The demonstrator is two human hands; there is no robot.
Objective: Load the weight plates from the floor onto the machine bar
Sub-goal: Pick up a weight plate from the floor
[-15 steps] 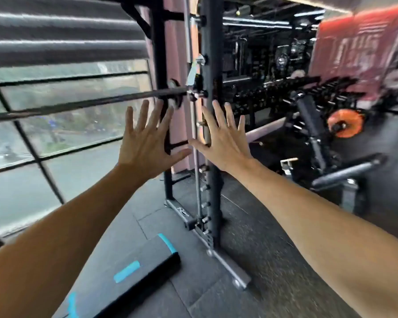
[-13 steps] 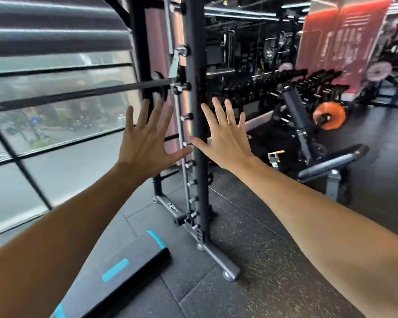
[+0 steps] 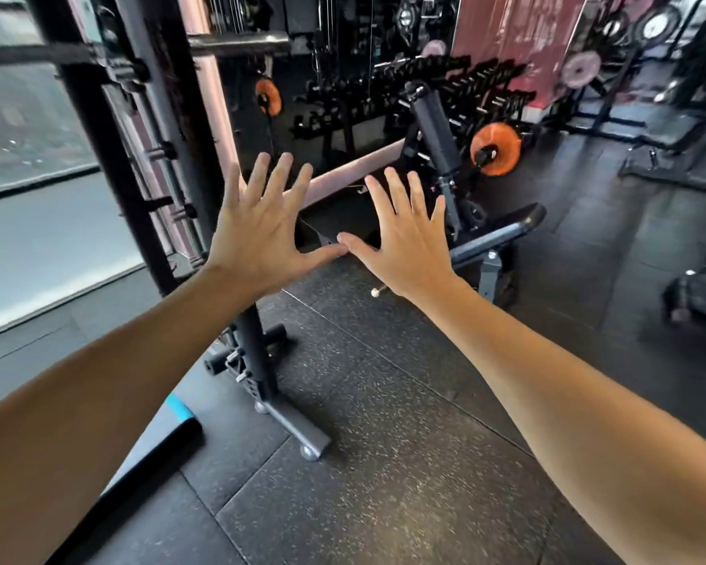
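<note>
Spreading empty: left hand [image 3: 257, 234], right hand [image 3: 404, 242]; speckled rubber floor [image 3: 384, 462]; blurred dumbbell rack [image 3: 404, 87], probably.

Under you lies a dark speckled rubber floor [image 3: 404, 462] laid in large tiles. On it stand the rack's wheeled base foot [image 3: 298, 428], a black mat with blue markings [image 3: 164, 438] at your left, a bench's metal leg [image 3: 490, 275] ahead, and a dark bag [image 3: 699, 289] far right.
</note>
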